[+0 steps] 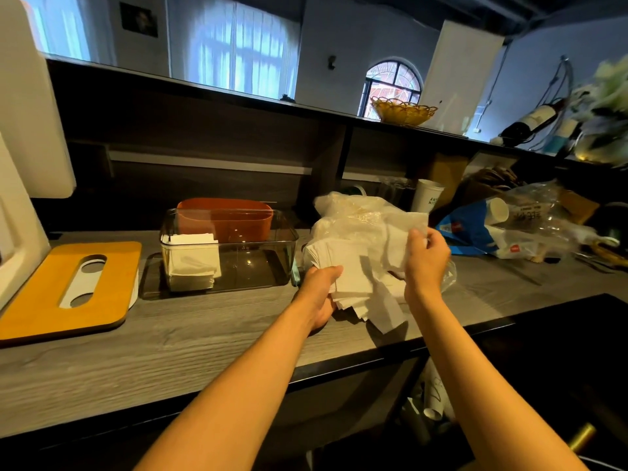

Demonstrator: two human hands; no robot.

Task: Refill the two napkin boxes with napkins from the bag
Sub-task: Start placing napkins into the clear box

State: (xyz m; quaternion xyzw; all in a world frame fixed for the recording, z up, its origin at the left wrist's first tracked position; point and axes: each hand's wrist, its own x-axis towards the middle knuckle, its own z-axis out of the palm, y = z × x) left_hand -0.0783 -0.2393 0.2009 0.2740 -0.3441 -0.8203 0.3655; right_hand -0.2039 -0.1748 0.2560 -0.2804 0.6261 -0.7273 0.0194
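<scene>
We were at the step of taking napkins [353, 280] out of the bag [356, 215] on the tabletop [204, 334]. Our left hand [321, 292] held the pile from below, and our right hand [426, 256] pinched some napkins. Next, we judged, they needed squaring up and setting into the clear box [227, 248].

bare counter [204, 334] near edge, clear box [228, 248] blocking behind

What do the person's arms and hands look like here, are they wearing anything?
Both forearms are bare, with no sleeves showing. The left hand and right hand wear no gloves, and no watch, bracelet or ring is visible on either.
</scene>
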